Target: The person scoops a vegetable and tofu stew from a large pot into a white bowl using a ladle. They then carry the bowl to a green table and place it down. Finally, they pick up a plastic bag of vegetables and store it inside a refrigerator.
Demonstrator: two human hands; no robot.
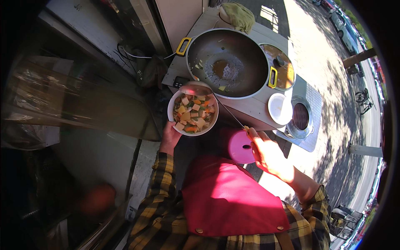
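Note:
My left hand (171,137) grips the rim of a white bowl (170,116) from the lower left. Soup with cubed tofu, orange and green pieces (190,114) fills it. In my right hand (270,153) is the handle of a long metal ladle (229,111). Its shiny head (195,89) tilts over the bowl's far edge. Just beyond stands a large wok (250,62) with yellow handles; a little liquid and a few food scraps lie in its bottom.
The wok sits on a worktop (250,107) beside a glass-lidded pot (286,73), a white bowl (278,109) and a round stove (300,116). A pink stool (239,147) stands below. A green cloth (239,15) lies at the back, and a white cord (137,57) runs left.

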